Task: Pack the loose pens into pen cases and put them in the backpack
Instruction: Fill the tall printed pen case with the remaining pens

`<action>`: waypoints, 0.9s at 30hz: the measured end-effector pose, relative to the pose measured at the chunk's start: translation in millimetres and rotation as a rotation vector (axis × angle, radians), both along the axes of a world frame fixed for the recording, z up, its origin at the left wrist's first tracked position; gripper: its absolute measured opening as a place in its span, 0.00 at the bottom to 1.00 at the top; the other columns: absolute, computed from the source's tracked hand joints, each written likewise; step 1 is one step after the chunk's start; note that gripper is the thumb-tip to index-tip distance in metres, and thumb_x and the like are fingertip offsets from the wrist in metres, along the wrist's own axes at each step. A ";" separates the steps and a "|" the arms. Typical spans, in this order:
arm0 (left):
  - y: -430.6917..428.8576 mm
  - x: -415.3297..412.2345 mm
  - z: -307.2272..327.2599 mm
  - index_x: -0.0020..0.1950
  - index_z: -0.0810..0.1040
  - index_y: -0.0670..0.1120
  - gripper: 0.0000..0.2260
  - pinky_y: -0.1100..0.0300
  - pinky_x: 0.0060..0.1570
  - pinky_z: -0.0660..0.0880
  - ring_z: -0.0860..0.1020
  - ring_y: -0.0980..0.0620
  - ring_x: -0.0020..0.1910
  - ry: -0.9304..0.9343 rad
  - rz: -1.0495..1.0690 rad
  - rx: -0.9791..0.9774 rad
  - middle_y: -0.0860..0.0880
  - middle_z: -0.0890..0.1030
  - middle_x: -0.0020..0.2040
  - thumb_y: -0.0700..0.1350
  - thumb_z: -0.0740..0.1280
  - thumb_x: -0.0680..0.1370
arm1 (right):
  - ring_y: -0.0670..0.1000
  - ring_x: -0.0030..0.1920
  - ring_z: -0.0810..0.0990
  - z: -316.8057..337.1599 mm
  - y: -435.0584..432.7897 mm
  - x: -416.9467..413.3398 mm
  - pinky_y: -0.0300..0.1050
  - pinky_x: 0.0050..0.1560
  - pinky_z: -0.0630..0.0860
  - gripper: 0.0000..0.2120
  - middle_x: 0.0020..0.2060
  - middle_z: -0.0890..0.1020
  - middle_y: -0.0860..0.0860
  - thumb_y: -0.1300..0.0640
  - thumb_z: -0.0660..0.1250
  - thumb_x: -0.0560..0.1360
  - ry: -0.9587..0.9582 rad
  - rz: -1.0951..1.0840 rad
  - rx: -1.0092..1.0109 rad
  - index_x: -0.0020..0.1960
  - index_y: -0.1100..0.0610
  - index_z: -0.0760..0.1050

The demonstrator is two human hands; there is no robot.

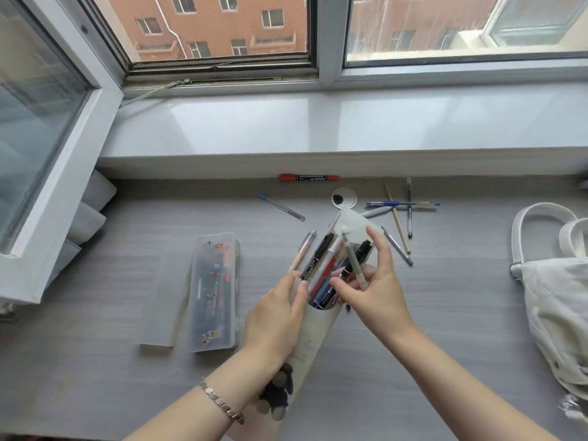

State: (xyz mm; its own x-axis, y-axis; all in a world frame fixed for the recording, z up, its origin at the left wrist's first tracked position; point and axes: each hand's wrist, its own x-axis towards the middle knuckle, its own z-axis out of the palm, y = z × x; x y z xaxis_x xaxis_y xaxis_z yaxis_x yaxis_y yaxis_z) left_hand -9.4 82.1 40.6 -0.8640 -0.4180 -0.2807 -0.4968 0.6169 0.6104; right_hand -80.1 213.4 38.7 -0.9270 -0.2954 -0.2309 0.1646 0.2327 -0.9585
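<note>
Pouch point(319, 329): soft pale fabric, mouth open.
Left hand point(280, 310): grips pouch rim.
Right hand point(378, 292): pinches slim grey pen point(352, 261) over pouch.
Box point(214, 291): clear rigid plastic, left of pouch.

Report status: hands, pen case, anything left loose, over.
Left hand grips soft pen case. Right hand pinches grey pen at its mouth. Red marker, blue-capped pen and others loose on desk; backpack at right.

clear pen case point(214, 291) 1 | soft pen case point(315, 332) 1 | backpack point(553, 291) 1 | loose pens point(308, 177) 8
</note>
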 end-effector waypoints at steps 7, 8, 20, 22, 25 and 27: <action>-3.3 0.6 0.1 0.64 0.70 0.55 0.15 0.59 0.44 0.69 0.76 0.52 0.45 0.007 -0.024 0.011 0.52 0.80 0.48 0.55 0.53 0.81 | 0.42 0.37 0.69 -2.5 3.7 -4.3 0.38 0.44 0.74 0.23 0.48 0.69 0.48 0.52 0.71 0.70 0.344 0.146 0.449 0.63 0.51 0.73; -3.0 1.2 0.6 0.64 0.70 0.55 0.15 0.59 0.44 0.69 0.76 0.51 0.46 -0.008 -0.028 0.016 0.52 0.80 0.48 0.55 0.53 0.81 | 0.44 0.39 0.69 -1.3 3.6 -4.7 0.41 0.46 0.75 0.23 0.50 0.67 0.49 0.50 0.70 0.71 0.360 0.187 0.524 0.64 0.52 0.72; -19.9 4.7 -8.5 0.45 0.74 0.49 0.12 0.55 0.48 0.73 0.77 0.48 0.45 -0.121 -0.021 0.138 0.50 0.79 0.41 0.52 0.54 0.80 | 0.51 0.40 0.78 16.4 35.9 -25.1 0.45 0.49 0.72 0.15 0.38 0.81 0.48 0.68 0.69 0.70 0.675 0.310 0.595 0.52 0.53 0.81; -18.1 4.8 -3.9 0.50 0.75 0.51 0.12 0.55 0.49 0.73 0.77 0.48 0.48 -0.132 -0.057 0.124 0.50 0.81 0.46 0.53 0.54 0.81 | 0.53 0.37 0.79 9.7 37.5 -27.1 0.53 0.52 0.68 0.21 0.35 0.80 0.48 0.68 0.76 0.61 0.856 0.440 0.811 0.48 0.49 0.82; -10.0 2.5 4.7 0.58 0.75 0.52 0.13 0.55 0.53 0.73 0.77 0.46 0.56 -0.127 -0.094 0.067 0.47 0.81 0.55 0.54 0.54 0.81 | 0.51 0.39 0.81 4.9 22.7 -16.8 0.57 0.60 0.58 0.24 0.36 0.79 0.46 0.68 0.76 0.56 0.974 0.619 0.868 0.45 0.44 0.82; -4.9 0.9 8.7 0.61 0.73 0.52 0.13 0.55 0.53 0.72 0.76 0.45 0.58 -0.108 -0.111 0.044 0.46 0.80 0.57 0.53 0.55 0.81 | 0.51 0.40 0.80 -1.6 12.2 -5.6 0.61 0.62 0.58 0.20 0.36 0.79 0.46 0.67 0.66 0.60 1.064 0.716 0.812 0.44 0.45 0.80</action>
State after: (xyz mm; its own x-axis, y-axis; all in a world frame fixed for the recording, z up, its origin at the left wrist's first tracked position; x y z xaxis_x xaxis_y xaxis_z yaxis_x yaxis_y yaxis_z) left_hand -8.5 77.1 49.3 -0.8680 -0.3072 -0.3902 -0.4913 0.6456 0.5846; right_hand -85.7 225.6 37.1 -0.4828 -0.8680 0.1159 -0.8736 0.4684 -0.1318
